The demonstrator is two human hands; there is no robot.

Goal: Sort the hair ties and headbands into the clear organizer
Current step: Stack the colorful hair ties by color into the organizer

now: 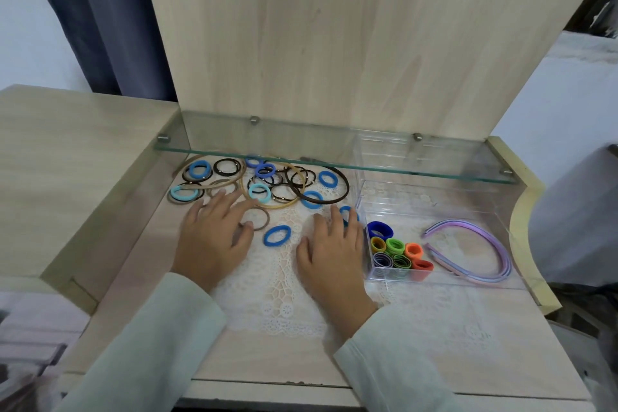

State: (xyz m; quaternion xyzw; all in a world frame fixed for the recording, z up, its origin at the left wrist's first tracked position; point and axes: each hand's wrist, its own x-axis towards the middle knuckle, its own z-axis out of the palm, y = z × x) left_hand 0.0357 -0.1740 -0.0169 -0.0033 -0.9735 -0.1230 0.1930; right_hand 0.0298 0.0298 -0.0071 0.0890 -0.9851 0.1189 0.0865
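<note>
From the head camera: a pale wooden table (133,328) with a white lace mat (277,284), under a glass shelf (334,152). Toward the table's far left corner, a loose heap of hair ties (267,181): thick blue fabric loops mixed with thin black and brown elastic rings, tangled among a large tan hoop (279,207) and a large dark brown hoop (347,186), both seemingly headbands. At the right edge, a clear plastic organizer (418,207), open-topped. In its near left corner, rolled coloured hair ties (398,252) packed on end; beside these, in the wider part, pastel purple and pink arched headbands (485,244) lying flat. Left hand (214,234) palm down on the mat, fingers spread and straight, gripping nothing, fingertips at a thin brown elastic ring (259,217). Right hand (334,251) palm down likewise, nothing clasped, fingertips on a blue fabric hair tie (346,211) just beside the organizer's left wall. Between the two hands, a second blue fabric loop (277,235), touching neither. Sorting judged partly done, with most of the heap yet to go. Fabric loops probably light, soft and springy, not slippery: pinch anywhere on the band, or hook with one finger. Thin rings likely harder to lift off the lace: slide a fingertip under, or pinch one side. Hoops probably stiffer yet light, and apt to drag tangled ties along: take hold at a bare stretch and lift slowly.
</note>
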